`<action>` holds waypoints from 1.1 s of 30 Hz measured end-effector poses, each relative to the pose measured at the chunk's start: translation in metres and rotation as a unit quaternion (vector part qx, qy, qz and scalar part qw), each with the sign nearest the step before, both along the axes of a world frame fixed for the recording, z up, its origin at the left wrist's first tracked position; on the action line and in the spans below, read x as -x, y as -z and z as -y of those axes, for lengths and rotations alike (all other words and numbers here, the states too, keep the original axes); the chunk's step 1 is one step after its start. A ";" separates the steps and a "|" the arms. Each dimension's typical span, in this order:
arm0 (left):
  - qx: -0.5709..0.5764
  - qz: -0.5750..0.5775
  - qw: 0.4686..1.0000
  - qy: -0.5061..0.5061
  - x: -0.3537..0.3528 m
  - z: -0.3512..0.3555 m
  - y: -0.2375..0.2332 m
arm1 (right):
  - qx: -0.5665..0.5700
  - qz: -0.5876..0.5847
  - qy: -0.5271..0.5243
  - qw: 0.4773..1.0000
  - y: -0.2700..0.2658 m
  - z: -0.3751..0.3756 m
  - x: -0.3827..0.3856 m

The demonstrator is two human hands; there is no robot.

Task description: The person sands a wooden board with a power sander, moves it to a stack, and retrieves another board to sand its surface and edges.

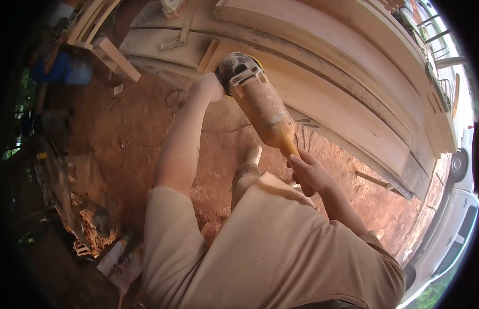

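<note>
A dusty power tool (260,103) with a dark round head and a yellow-edged disc lies slantwise over the front edge of a long pale board (322,105). My right hand (310,172) is wrapped round the orange-yellow rear handle of the tool. At the head end, my left hand (209,87) presses against the tool's side by the disc; its fingers are mostly hidden behind the tool, so what they grip cannot be made out.
More long boards (301,38) are stacked behind. A wooden frame piece (116,59) stands at the upper left, near blue containers (77,71). Wood shavings (93,232) lie at the lower left on reddish ground (142,134). A white vehicle (453,226) is at the right.
</note>
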State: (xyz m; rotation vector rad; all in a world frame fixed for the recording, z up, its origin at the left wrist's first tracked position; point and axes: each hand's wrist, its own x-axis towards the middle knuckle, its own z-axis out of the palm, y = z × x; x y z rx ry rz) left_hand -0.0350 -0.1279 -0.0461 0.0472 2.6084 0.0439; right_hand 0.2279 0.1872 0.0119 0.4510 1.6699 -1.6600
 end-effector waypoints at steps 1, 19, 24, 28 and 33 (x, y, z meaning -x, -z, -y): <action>0.004 0.002 1.000 0.011 0.005 0.010 0.002 | -0.004 0.002 -0.007 1.000 0.003 0.006 0.006; 0.004 -0.015 0.999 0.034 -0.010 0.041 -0.006 | -0.028 -0.004 -0.068 0.997 -0.002 0.011 0.029; -0.033 0.003 0.999 -0.017 -0.056 -0.041 -0.055 | 0.010 0.001 -0.017 1.000 -0.002 -0.042 -0.018; -0.074 0.011 0.997 0.009 -0.071 -0.075 -0.023 | 0.005 0.022 0.013 1.000 -0.007 -0.081 -0.057; -0.082 0.036 0.994 0.058 -0.101 -0.135 -0.053 | -0.002 0.024 0.048 0.999 -0.014 -0.116 -0.103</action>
